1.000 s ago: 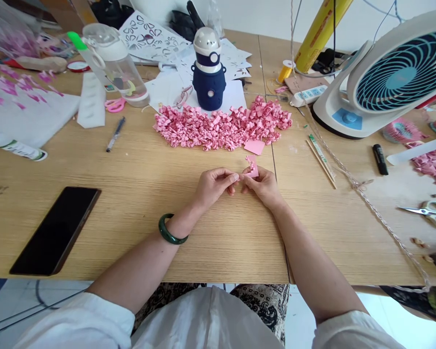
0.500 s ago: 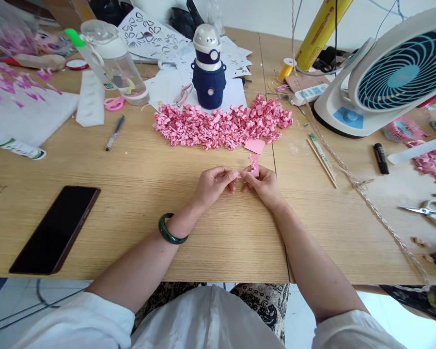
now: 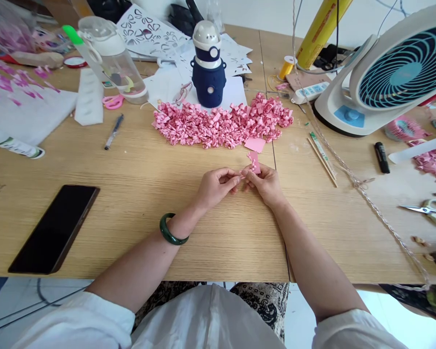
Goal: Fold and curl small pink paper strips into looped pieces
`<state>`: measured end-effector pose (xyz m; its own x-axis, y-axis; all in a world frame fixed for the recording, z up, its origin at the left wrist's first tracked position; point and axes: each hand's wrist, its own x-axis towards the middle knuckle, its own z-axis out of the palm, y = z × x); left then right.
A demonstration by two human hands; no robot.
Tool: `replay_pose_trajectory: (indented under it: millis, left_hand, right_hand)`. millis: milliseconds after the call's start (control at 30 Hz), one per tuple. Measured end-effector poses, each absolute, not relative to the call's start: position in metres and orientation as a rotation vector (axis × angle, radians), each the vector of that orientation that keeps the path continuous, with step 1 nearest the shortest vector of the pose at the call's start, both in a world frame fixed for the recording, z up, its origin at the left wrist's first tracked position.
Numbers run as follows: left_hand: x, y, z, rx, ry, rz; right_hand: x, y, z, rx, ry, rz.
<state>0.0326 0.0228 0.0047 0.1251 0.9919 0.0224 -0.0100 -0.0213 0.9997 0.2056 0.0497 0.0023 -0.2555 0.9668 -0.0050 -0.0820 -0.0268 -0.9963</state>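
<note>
Between my fingertips is a small pink piece (image 3: pixel 255 162) with a flat darker-pink rectangle and a curled, frilled edge. My right hand (image 3: pixel 264 183) pinches it between thumb and fingers. My left hand (image 3: pixel 218 186) is closed too, thumb against forefinger, at the left end of the same piece; the bit between these fingertips is mostly hidden. Just beyond my hands lies a flat pink square (image 3: pixel 255 144). Behind that stretches a long heap of small curled pink pieces (image 3: pixel 218 127).
A navy bottle (image 3: pixel 208 77) stands behind the heap. A phone (image 3: pixel 54 230) lies at left, a pen (image 3: pixel 114 132) above it. To the right are thin sticks (image 3: pixel 323 162), a twisted cord (image 3: pixel 370 201), scissors (image 3: pixel 430 211), a marker (image 3: pixel 381 157) and a fan (image 3: pixel 388 77).
My left fingers have shifted slightly and are pressed more closely by the right fingertips. The pink piece is tilted a little differently. Everything else stays put apart from a slight camera shift.
</note>
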Motion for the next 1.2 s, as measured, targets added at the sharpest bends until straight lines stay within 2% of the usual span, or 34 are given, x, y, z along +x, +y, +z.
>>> replay_pose_trajectory:
  millis: [1200]
  left_hand:
    - [0.0306,0.0222,0.0047,1.377,1.220,1.299]
  right_hand:
    - [0.2058,0.0480,0.0058,-1.061,-1.445,1.425]
